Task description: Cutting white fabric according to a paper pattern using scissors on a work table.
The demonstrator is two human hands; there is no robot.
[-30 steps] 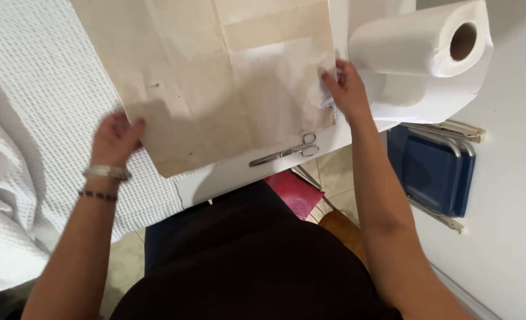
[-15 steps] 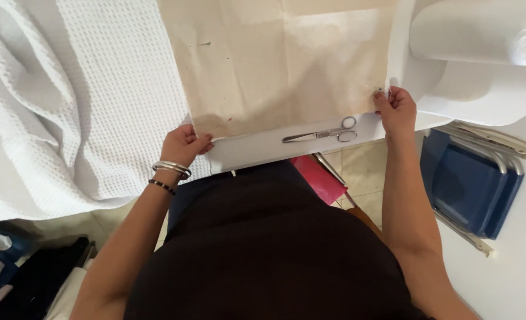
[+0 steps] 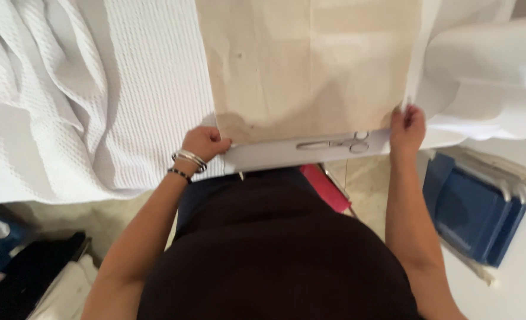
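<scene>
A large sheet of tan paper (image 3: 310, 65) lies flat on a white table (image 3: 269, 155). My left hand (image 3: 205, 142) pinches the sheet's near left corner, with bracelets on the wrist. My right hand (image 3: 407, 124) grips the near right corner at the paper's edge. A pair of metal scissors (image 3: 334, 143) lies on the bare strip of table between my hands, just below the paper's near edge. Neither hand touches the scissors.
A white textured cloth (image 3: 85, 89) covers the surface to the left. A white paper roll (image 3: 488, 59) sits at the right. Blue flat cases (image 3: 476, 207) lean below at the right. A pink object (image 3: 328, 186) shows under the table. Dark bags (image 3: 20, 272) sit lower left.
The view has shifted so the paper sits further right and squarer. Both hands have moved down to the sheet's near corners, and the paper's near edge has drawn close to the scissors.
</scene>
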